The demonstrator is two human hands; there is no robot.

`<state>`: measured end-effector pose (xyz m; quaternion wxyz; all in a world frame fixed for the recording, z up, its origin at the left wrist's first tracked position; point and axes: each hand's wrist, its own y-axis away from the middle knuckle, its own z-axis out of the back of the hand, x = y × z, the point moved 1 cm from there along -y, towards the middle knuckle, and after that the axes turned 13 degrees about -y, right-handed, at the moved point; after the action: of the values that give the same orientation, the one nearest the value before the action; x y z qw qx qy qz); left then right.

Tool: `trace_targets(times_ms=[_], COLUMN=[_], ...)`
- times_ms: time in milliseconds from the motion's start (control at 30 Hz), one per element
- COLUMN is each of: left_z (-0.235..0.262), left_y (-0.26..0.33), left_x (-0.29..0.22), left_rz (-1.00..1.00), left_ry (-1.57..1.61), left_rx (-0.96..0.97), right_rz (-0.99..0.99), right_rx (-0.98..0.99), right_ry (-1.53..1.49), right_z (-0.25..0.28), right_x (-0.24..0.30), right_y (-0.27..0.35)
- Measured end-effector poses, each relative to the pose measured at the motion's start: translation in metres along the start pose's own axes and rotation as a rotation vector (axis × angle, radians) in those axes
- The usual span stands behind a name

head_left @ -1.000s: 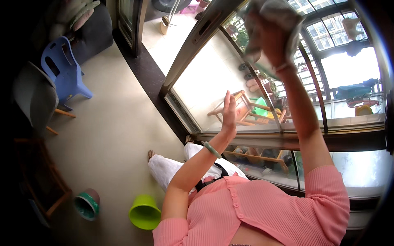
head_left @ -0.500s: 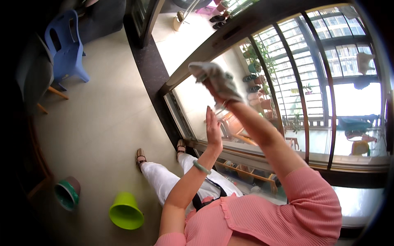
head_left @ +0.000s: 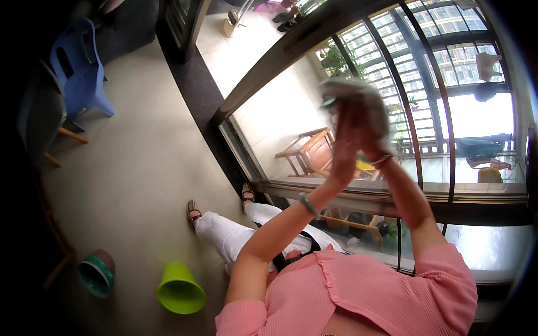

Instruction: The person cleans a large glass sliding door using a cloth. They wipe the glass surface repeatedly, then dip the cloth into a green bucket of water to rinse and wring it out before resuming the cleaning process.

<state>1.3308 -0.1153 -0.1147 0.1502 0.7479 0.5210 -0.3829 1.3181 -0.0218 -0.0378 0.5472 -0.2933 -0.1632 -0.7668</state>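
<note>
Both hands raised at the glass door, holding one cloth.

Right hand fingers closed around a blurred grey cloth; left hand flat, fingers extended, against it. On the floor: one lime-green plastic bucket and one teal bucket, both tipped, contents not visible; one blue plastic chair.

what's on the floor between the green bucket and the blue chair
In the head view, only bare beige floor lies between the green bucket and the blue chair.

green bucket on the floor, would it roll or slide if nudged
The green bucket lies on its side on the smooth floor, so it would probably roll in an arc. It looks like thin plastic, likely light, and appears empty.
</note>
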Motion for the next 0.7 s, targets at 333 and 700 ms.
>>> trace_targets(times_ms=[333,700], left_z=[-0.019,0.056], left_y=[-0.006,0.029], left_x=[-0.038,0.035], left_rz=[0.021,0.299], left_ry=[-0.138,-0.143], left_rx=[0.077,-0.311], right_rz=[0.794,-0.058], right_rx=[-0.431,0.417], right_ry=[1.128,0.14], right_z=[0.103,-0.099], right_x=[0.131,-0.008], right_y=[-0.094,-0.018])
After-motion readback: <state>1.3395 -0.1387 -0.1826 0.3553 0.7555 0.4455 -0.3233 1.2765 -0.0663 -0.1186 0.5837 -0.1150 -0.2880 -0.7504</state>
